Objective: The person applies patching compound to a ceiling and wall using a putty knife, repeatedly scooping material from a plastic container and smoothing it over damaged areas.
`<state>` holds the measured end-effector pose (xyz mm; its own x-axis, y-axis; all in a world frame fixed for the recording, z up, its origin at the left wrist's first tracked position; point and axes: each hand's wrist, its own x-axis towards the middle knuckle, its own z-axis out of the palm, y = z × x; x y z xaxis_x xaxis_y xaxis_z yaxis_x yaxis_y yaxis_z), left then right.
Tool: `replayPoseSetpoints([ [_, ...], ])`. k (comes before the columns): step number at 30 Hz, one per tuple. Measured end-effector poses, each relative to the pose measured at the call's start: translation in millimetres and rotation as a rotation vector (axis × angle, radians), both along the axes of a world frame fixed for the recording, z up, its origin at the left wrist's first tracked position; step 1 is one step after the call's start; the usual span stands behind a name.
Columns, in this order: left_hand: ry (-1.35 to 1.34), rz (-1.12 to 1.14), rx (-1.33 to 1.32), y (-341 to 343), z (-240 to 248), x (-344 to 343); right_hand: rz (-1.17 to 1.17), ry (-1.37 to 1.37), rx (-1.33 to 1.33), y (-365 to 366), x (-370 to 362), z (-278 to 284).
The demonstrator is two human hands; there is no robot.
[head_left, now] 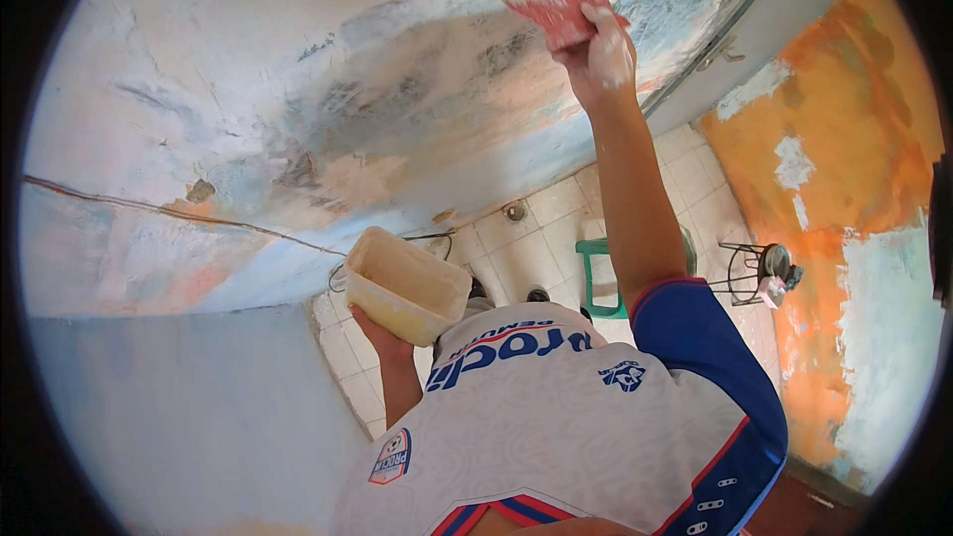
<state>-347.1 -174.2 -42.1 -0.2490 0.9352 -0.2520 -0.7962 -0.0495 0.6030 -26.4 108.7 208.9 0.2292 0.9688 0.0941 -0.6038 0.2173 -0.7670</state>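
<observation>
At one o'clock, right hand (604, 65) clamped on red spreader (558, 8); toward eight, left hand (379, 334) grips tub (409, 314), which could tip if that lone hold slackens.

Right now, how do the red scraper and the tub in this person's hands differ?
The scraper is a flat, red blade shape with white smears; the tub is pale yellow, deep and open-topped. The scraper looks smaller than the tub. The scraper is raised in the right hand, while the tub sits lower, in the left hand. Both are held one-handed.
</observation>
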Motion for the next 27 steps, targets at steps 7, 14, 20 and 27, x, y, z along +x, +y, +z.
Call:
replayPoseSetpoints([
  [7, 0.017, 0.194, -0.175, -45.3, 4.9, 47.2, 0.24, -0.161, -0.483, 0.6, 2.2, -265.0],
  [14, 0.104, 0.353, -0.194, -112.8, 13.4, 71.7, 0.144, -0.038, -0.219, 60.3, -43.7, -119.0],
  [20, 0.147, 0.467, -0.253, -142.2, 13.8, 99.9, 0.285, -0.009, 0.04, -15.0, -21.3, -68.1],
  [27, 0.118, 0.434, -0.186, -146.4, 0.0, 116.2, 0.287, -0.142, -0.533, 24.3, -31.9, -277.0],
])
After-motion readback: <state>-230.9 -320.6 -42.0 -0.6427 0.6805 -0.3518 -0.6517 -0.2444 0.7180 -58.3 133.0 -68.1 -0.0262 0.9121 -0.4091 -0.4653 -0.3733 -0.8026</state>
